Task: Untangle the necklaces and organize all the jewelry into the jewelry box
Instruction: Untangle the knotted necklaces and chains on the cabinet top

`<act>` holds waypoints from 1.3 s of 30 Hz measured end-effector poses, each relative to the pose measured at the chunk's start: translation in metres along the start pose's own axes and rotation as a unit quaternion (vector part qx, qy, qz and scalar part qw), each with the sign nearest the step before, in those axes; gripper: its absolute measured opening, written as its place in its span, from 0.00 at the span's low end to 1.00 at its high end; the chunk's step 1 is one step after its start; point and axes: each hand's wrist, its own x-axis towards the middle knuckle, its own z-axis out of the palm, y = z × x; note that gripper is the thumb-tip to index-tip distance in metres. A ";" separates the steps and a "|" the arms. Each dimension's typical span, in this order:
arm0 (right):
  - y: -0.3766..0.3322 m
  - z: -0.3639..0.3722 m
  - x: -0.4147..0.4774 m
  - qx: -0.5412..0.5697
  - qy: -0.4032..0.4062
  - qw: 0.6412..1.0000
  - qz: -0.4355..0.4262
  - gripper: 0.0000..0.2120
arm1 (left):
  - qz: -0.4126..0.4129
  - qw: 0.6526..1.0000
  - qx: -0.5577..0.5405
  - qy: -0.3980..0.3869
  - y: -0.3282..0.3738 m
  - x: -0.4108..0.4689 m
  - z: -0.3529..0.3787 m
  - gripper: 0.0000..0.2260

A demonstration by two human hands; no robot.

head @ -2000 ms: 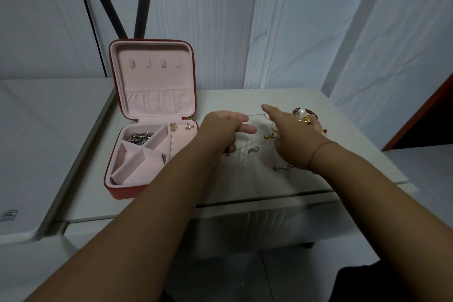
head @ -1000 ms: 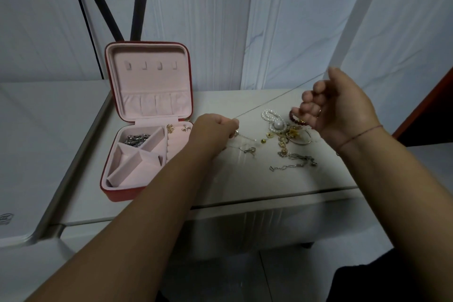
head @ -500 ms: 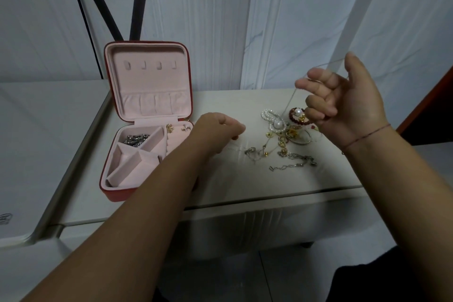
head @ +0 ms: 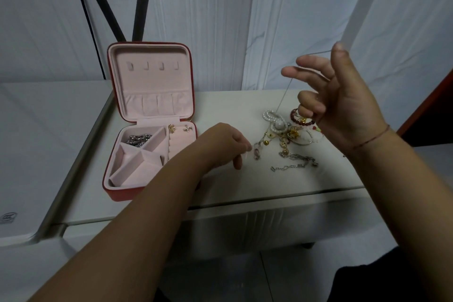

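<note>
**Head cam: early days**

Got only silver pieces (head: 138, 140) and gold earrings (head: 179, 128) into the jewelry box (head: 152, 81). Leaves the tangled pile (head: 286, 135) on the table (head: 232, 184). Holding a thin chain (head: 284, 95) over the half-spread right hand (head: 343, 105), curling the left hand (head: 220, 144) beside the pile; can't tell either grip.
</note>
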 end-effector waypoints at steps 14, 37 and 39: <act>-0.010 0.013 -0.006 -0.037 -0.070 0.996 -0.044 0.28 | 0.051 0.990 -0.114 -0.066 0.006 0.004 0.024 0.11; -0.017 0.008 -0.007 0.005 -0.086 0.995 -0.047 0.28 | 0.074 0.984 -0.147 -0.062 0.010 0.004 0.029 0.04; -0.017 0.007 -0.007 0.007 -0.085 0.995 -0.048 0.29 | 0.071 0.985 -0.148 -0.048 0.010 0.004 0.028 0.05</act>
